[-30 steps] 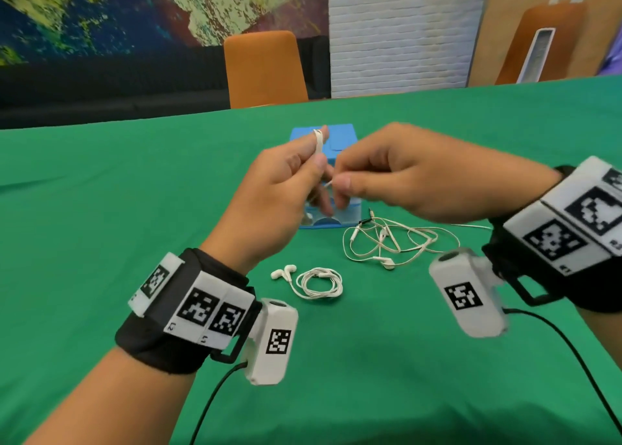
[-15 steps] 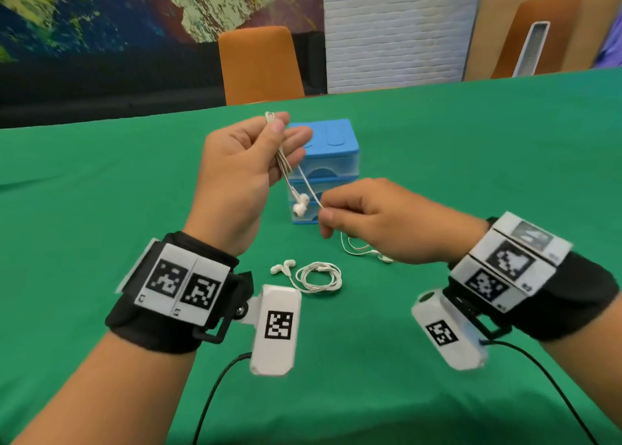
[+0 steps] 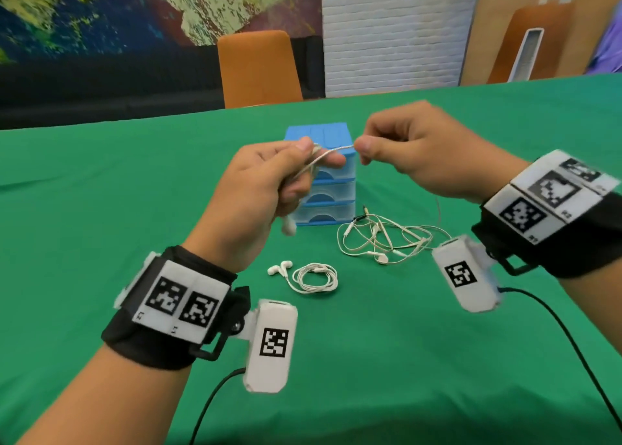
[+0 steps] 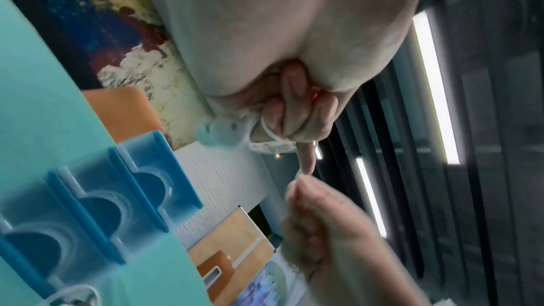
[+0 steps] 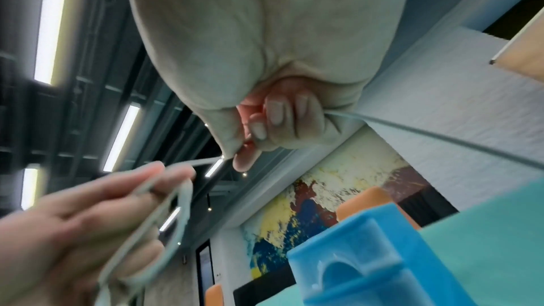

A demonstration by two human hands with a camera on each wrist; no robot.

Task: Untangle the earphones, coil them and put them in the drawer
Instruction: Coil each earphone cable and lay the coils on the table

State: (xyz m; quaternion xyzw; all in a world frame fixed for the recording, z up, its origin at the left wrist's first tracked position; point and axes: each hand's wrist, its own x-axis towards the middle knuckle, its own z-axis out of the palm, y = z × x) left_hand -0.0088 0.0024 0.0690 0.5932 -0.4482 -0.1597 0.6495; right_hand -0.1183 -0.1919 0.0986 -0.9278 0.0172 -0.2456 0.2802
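Note:
My left hand (image 3: 286, 175) holds white earphones above the table; their cord (image 3: 331, 152) is looped round its fingers (image 5: 141, 204) and an earbud (image 3: 288, 226) hangs below the fist. My right hand (image 3: 397, 148) pinches the same cord just right of the left hand, and the cord trails from it down to the right (image 5: 441, 139). Behind both hands stands a small blue chest of three shut drawers (image 3: 331, 192). A tangled pile of earphones (image 3: 387, 239) lies right of the chest. A coiled pair (image 3: 313, 276) lies nearer me.
The table is covered with a green cloth (image 3: 101, 229). An orange chair (image 3: 257, 69) stands behind its far edge. Black cables (image 3: 565, 337) run from both wrist cameras toward me.
My right hand rose from low near the table up to the left hand's height. The left hand dropped a little, and the cord now loops round its fingers.

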